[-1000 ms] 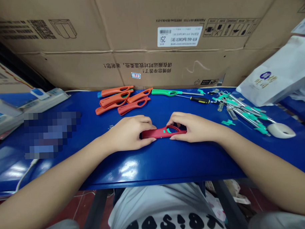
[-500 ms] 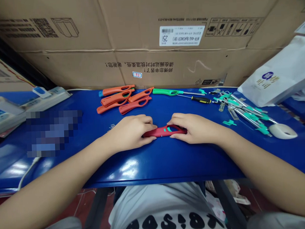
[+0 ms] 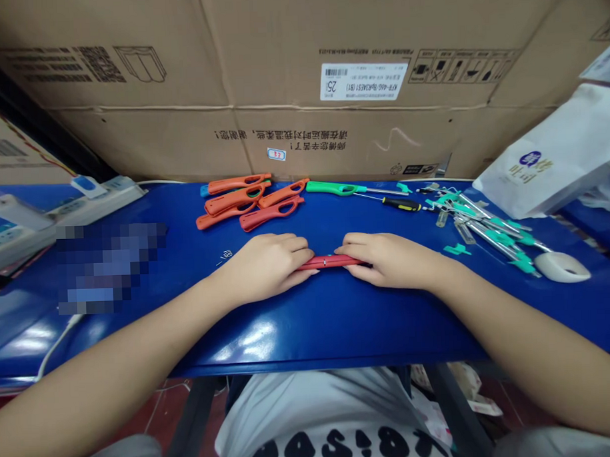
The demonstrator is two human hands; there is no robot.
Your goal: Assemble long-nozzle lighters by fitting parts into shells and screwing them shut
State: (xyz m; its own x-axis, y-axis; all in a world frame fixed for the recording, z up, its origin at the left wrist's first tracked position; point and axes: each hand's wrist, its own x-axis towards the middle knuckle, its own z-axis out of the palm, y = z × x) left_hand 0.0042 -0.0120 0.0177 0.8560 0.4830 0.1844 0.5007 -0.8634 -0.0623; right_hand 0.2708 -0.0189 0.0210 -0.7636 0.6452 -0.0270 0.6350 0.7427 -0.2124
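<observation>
A red plastic lighter handle (image 3: 329, 261) lies on the blue table (image 3: 313, 321), turned on its edge so only its thin seam side shows. My left hand (image 3: 266, 264) grips its left end, fingers closed over it. My right hand (image 3: 386, 257) pinches its right end, fingers curled round it. Both hands rest on the table near its middle.
Several orange handle shells (image 3: 244, 202) lie behind my hands. A green lighter (image 3: 343, 187), a black-and-yellow screwdriver (image 3: 401, 203) and a pile of metal tubes with teal parts (image 3: 485, 225) sit at the right. A white mouse-like object (image 3: 561, 266), white bag (image 3: 547, 160), power strip (image 3: 104, 194) and cardboard boxes (image 3: 299, 75) surround.
The red handle has been rolled from lying flat, teal trigger showing, onto its edge; my fingers closed tighter over it. Both hands stayed in place.
</observation>
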